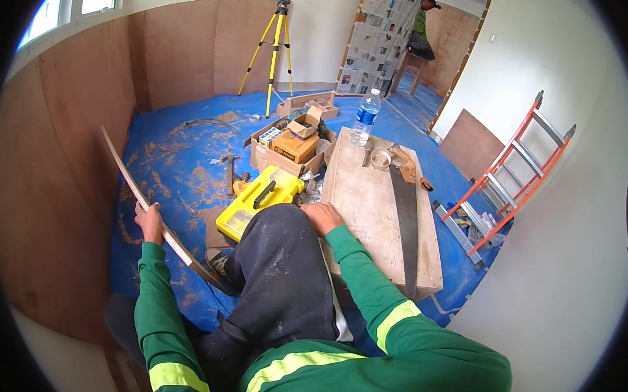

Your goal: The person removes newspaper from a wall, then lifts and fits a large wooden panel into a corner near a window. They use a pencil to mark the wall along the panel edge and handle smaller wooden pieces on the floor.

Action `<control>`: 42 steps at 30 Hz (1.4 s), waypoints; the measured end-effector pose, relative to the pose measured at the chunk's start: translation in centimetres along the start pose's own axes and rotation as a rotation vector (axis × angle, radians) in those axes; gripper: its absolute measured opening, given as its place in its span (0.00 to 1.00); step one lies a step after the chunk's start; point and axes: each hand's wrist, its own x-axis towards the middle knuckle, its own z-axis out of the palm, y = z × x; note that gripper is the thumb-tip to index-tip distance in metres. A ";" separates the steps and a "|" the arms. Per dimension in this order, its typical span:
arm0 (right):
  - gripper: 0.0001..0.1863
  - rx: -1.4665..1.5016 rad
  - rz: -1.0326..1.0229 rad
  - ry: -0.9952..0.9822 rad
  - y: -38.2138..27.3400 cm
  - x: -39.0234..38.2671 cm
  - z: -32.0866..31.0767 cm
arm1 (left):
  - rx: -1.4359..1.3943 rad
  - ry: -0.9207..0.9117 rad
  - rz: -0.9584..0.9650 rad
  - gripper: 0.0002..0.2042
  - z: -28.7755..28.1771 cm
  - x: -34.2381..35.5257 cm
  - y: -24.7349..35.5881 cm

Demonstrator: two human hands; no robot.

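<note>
My left hand (149, 222) is closed around the edge of a long thin wooden board (175, 243), which stands on edge beside my left leg and slants away toward the wall. At the near corner of a plywood box (370, 198), my right hand (321, 217) rests by my raised knee with fingers loosely extended and no object visible in it; the knee hides part of the fingertips. A handsaw (405, 221) with a wooden handle lies along the box top. Beside it are a roll of tape (381, 159) and a water bottle (364, 117). Left of the box sits a yellow toolbox (261, 201).
A hammer (230, 175) and wood shavings lie on the blue floor sheet (143, 258). Beyond stand a carton of supplies (285, 155) and a yellow tripod (275, 51). An orange ladder (514, 177) leans at right. Another person (420, 36) is in the far doorway.
</note>
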 end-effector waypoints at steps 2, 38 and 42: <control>0.09 0.014 -0.016 0.032 0.3 0.3 0.3 | 0.037 0.106 0.007 0.33 0.2 -0.2 0.2; 0.16 0.147 -0.033 0.040 1.5 0.8 0.6 | 0.000 0.049 -0.084 0.34 -0.1 -2.3 3.1; 0.15 0.203 -0.076 0.053 0.9 0.2 -0.7 | 0.096 0.096 -0.146 0.41 -0.4 -4.0 4.6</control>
